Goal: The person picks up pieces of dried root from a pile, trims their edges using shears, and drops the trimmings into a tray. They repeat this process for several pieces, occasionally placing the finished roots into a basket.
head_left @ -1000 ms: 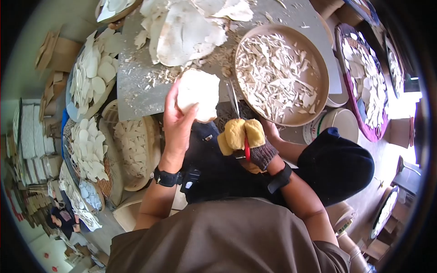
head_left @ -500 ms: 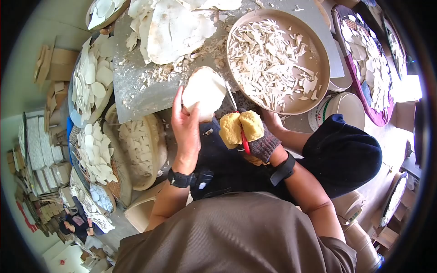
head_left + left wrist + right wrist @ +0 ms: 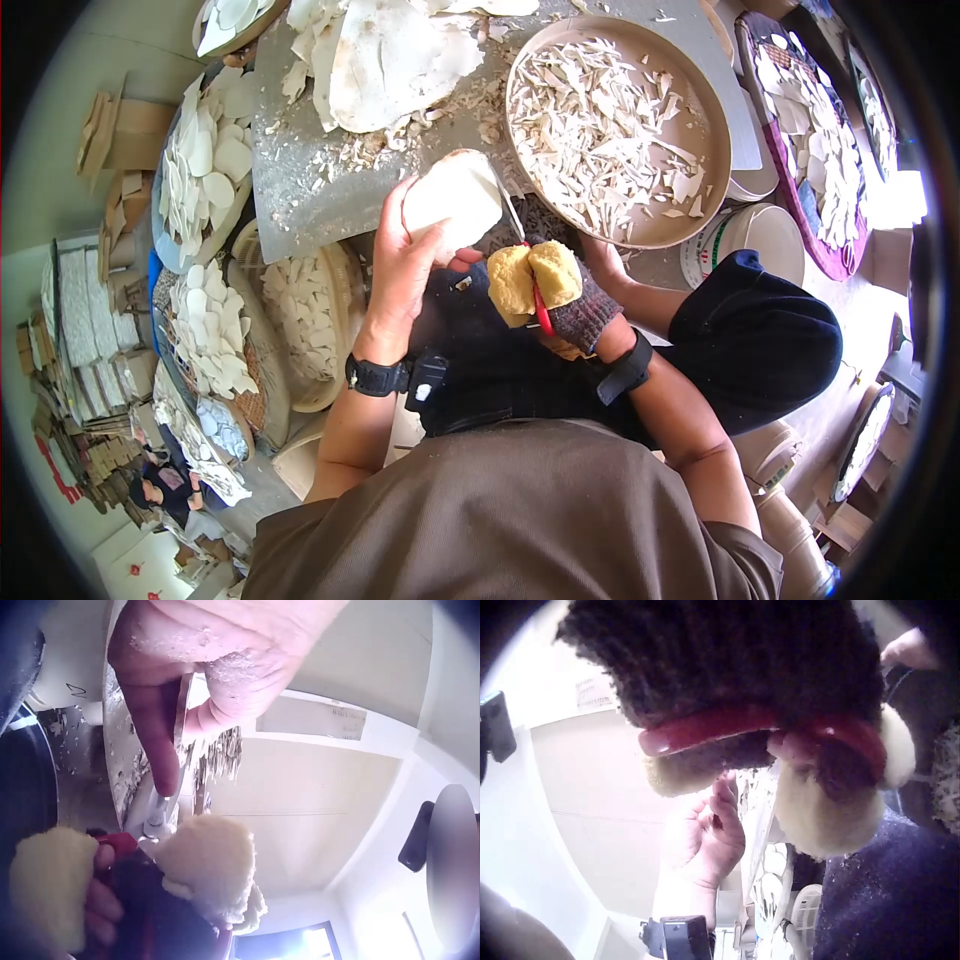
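Observation:
In the head view my left hand (image 3: 400, 270) pinches a flat white slice (image 3: 455, 200), thumb on the upper face, fingers beneath. The left wrist view shows that slice nearly edge-on. My right hand (image 3: 578, 308) wears a dark knitted glove with thick yellow padding (image 3: 510, 280) on the fingers. It grips scissors (image 3: 541, 312) with red handles, and their metal blades lie along the slice's right edge. From the right wrist, the red handle loops (image 3: 712, 724) curve round the padded fingers.
A round brown tray (image 3: 685, 105) of white slivers stands on the grey tabletop (image 3: 290, 215), right of the slice. Large white sheets (image 3: 390, 75) and crumbs lie behind. Baskets of white pieces (image 3: 305, 320) stand left, a white bucket (image 3: 765, 240) right. Another person (image 3: 165, 490) is far left.
The slice has turned in my left hand and tilts more to the right, its outline rounder than at first. The scissor blades have shifted onto its right edge. The right hand keeps its grip.

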`<state>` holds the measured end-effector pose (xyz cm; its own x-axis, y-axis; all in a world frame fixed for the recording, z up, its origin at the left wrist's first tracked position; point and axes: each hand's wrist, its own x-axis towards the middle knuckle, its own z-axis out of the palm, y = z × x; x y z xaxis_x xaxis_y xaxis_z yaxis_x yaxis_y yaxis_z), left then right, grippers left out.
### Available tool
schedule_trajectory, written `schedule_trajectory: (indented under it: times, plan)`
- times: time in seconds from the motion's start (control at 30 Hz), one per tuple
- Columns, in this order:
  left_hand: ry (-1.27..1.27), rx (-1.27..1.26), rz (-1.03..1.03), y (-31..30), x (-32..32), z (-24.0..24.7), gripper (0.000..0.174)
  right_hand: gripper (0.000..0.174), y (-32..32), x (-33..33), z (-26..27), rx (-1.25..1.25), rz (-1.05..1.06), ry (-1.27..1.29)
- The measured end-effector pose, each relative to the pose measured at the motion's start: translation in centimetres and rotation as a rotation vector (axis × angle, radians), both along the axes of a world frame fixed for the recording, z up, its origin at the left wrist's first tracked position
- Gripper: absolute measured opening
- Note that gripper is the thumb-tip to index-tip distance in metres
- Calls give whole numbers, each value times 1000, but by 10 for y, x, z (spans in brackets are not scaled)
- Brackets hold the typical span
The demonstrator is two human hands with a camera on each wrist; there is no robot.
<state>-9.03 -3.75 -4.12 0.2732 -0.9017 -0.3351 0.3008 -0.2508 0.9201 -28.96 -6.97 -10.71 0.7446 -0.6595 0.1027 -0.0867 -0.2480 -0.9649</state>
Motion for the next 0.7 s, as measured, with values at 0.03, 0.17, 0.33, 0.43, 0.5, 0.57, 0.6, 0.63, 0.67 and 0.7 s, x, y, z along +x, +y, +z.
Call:
schedule_trajectory:
  times: [0.03,0.17,0.33,0.43,0.5,0.57,0.6,0.63,0.67,0.7]
  plan:
    - [4,14,-16,-1,3,1,61,20,0,0,-2,-154,-8,55]
    - [-15,25,-78,-2,14,8,61,20,4,1,-1,-2,-20,20]
    - [8,52,-108,3,17,9,58,21,-1,3,-7,19,25,57]
    - [25,54,-106,4,19,4,59,21,1,2,3,179,-41,-35]
    - [22,56,-114,6,21,2,59,21,3,4,2,61,-22,12]
    - [12,54,-122,6,23,1,60,20,4,5,1,-63,3,70]
    - [12,57,-127,6,24,1,60,19,3,4,1,-80,3,80]
    - [11,59,-132,7,26,1,60,19,2,4,2,-97,4,90]
    - [10,61,-138,7,27,1,60,19,4,5,3,-70,-18,42]
    - [7,62,-143,7,29,3,61,19,7,6,4,-44,-40,-7]
